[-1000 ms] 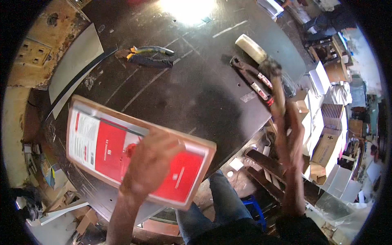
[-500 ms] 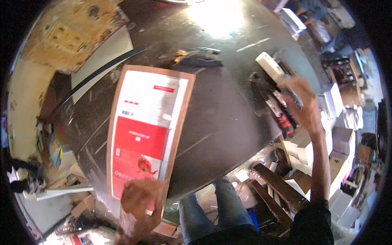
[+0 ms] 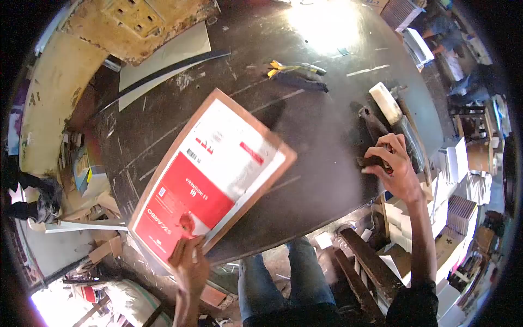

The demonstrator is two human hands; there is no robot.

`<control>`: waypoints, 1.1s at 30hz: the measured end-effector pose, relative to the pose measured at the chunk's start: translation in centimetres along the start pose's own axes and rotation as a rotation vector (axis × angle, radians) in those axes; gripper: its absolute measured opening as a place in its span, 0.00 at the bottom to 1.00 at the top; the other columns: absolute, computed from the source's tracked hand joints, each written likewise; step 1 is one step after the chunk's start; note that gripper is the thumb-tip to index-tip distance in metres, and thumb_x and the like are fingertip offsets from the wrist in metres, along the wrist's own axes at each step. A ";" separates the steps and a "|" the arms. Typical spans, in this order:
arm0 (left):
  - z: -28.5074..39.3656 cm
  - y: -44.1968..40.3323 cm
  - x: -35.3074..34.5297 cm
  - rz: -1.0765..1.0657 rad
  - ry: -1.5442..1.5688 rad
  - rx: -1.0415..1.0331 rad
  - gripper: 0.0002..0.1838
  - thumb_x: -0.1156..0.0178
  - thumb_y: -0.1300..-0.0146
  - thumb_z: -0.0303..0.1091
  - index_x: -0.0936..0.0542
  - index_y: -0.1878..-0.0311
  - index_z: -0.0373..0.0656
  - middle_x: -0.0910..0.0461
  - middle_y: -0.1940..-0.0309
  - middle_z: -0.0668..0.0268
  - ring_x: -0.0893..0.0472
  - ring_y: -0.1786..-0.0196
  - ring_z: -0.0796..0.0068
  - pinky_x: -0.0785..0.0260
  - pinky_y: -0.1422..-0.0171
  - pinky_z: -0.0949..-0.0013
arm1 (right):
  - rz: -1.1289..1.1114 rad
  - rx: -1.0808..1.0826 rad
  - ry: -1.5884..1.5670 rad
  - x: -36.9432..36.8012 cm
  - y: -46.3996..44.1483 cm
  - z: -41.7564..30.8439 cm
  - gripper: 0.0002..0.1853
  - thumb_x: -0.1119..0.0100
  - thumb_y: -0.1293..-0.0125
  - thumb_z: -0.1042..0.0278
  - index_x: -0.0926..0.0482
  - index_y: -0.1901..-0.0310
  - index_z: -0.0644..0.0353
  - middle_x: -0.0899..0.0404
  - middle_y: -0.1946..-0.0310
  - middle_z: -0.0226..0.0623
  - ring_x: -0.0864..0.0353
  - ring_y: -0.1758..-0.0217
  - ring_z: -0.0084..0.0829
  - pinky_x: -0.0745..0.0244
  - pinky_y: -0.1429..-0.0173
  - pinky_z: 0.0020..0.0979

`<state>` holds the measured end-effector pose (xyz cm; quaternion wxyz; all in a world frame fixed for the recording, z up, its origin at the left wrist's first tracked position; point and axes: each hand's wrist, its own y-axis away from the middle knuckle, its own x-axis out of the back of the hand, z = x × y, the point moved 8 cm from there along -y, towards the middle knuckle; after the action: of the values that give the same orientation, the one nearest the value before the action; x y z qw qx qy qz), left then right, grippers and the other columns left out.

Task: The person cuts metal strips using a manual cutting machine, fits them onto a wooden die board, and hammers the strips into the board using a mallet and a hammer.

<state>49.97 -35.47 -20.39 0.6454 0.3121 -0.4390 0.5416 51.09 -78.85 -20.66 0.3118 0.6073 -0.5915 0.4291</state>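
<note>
My left hand (image 3: 190,264) grips the lower edge of a flat brown board with a red-and-white printed sheet (image 3: 212,169) on it, tilted over the dark table. At the table's right side, my right hand (image 3: 395,166) has its fingers curled around something dark that I cannot make out, mostly hidden by them. Just beyond that hand lie a pale block-shaped piece (image 3: 385,102) and a dark-handled tool (image 3: 372,121). Long narrow pieces (image 3: 412,139) run alongside the hand.
Yellow-handled pliers (image 3: 294,70) and a dark item lie at the table's far middle. A black strip (image 3: 180,70) rests across a pale sheet (image 3: 163,60) on the left. Stacked white cartons (image 3: 400,210) stand at the right, near a wooden bench (image 3: 370,253). Another person's arm (image 3: 441,27) shows at top right.
The board has turned clockwise, its upper end swinging right. My right hand has shifted down and slightly left relative to the pale block, and its fingers now curl near the table. The view has shifted.
</note>
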 end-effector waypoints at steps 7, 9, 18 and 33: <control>-7.0 3.3 3.3 -0.103 -0.094 0.002 0.10 0.32 0.47 0.19 0.14 0.61 0.40 0.16 0.67 0.59 0.16 0.64 0.59 0.24 0.57 0.61 | -0.018 0.058 -0.043 -1.2 0.6 -0.2 0.18 0.23 0.53 0.80 0.21 0.61 0.60 0.25 0.60 0.37 0.26 0.53 0.37 0.28 0.48 0.39; -6.3 2.3 3.6 -0.127 -0.030 0.058 0.13 0.29 0.49 0.22 0.14 0.58 0.40 0.16 0.65 0.58 0.15 0.62 0.59 0.24 0.53 0.62 | -0.009 -0.245 -0.280 -2.0 2.5 2.2 0.16 0.24 0.51 0.82 0.21 0.61 0.60 0.22 0.59 0.38 0.20 0.59 0.33 0.24 0.55 0.34; 6.8 -2.7 -4.6 -0.095 0.232 -0.194 0.17 0.24 0.48 0.31 0.14 0.54 0.41 0.16 0.59 0.63 0.18 0.58 0.68 0.26 0.53 0.64 | 0.005 -0.547 -0.546 -6.0 4.9 -11.5 0.07 0.29 0.38 0.78 0.17 0.59 0.64 0.15 0.63 0.37 0.15 0.65 0.25 0.21 0.62 0.27; 6.8 -2.9 -5.1 -0.066 0.260 -0.209 0.17 0.29 0.55 0.17 0.11 0.59 0.43 0.17 0.71 0.65 0.19 0.66 0.69 0.29 0.55 0.65 | 0.309 -0.318 -0.557 -9.8 4.5 -17.0 0.16 0.31 0.44 0.86 0.16 0.53 0.69 0.13 0.64 0.44 0.12 0.67 0.33 0.19 0.63 0.28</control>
<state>51.12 -44.28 -21.93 0.7432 0.1846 -0.3952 0.5074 44.68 -59.79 -22.53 0.1606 0.5483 -0.7980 0.1916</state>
